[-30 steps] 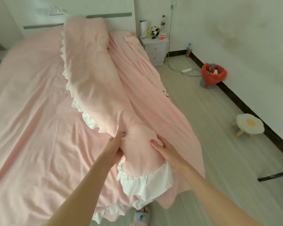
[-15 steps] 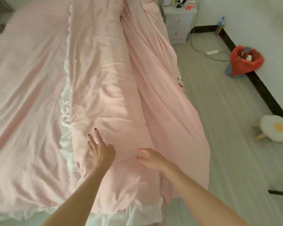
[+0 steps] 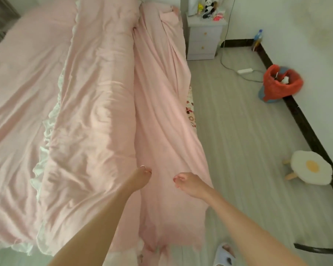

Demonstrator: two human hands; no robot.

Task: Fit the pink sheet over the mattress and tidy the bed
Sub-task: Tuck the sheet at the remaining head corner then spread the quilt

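Observation:
The pink sheet (image 3: 161, 116) lies loose over the mattress's right side and hangs toward the floor. A folded pink quilt with a white ruffle (image 3: 96, 112) runs lengthwise down the bed beside it. My left hand (image 3: 142, 178) dips into the crease between quilt and sheet, so its fingers are hidden. A little to the right, my right hand (image 3: 188, 184) rests on the sheet with its fingers curled, pinching the fabric. A patterned mattress edge (image 3: 190, 110) shows under the sheet.
A grey nightstand (image 3: 204, 35) with small items stands at the bed's head. On the floor are a power strip and cable (image 3: 244, 71), a red-lined bin (image 3: 281, 83) and an egg-shaped stool (image 3: 311, 169) near the wall. My slippered foot (image 3: 224, 254) is below.
Both hands let go of the bunched quilt end, which now lies flat. They moved right to the crease and the sheet, and the view dropped closer to the bed.

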